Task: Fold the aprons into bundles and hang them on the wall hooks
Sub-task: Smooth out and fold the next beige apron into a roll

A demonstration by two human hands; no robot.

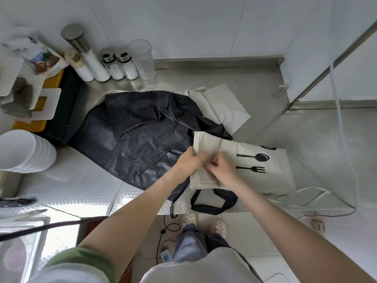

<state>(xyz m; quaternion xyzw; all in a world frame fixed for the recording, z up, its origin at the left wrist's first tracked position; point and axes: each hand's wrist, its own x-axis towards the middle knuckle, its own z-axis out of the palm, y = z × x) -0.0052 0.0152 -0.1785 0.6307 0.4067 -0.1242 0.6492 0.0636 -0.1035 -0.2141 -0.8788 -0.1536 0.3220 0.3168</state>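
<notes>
A cream apron printed with a black spoon and fork lies partly folded on the steel counter in front of me. My left hand grips the folded left end of it. My right hand pinches a fold of the same cloth right beside the left hand. A black apron lies crumpled and spread to the left, its strap loop hanging over the counter's front edge. Another cream apron lies behind the black one. No wall hooks are in view.
Shaker jars, a tall steel-capped canister and a glass stand at the back left. White stacked bowls sit at the left edge beside a yellow tray. A white cord hangs at the right. A power strip lies on the floor.
</notes>
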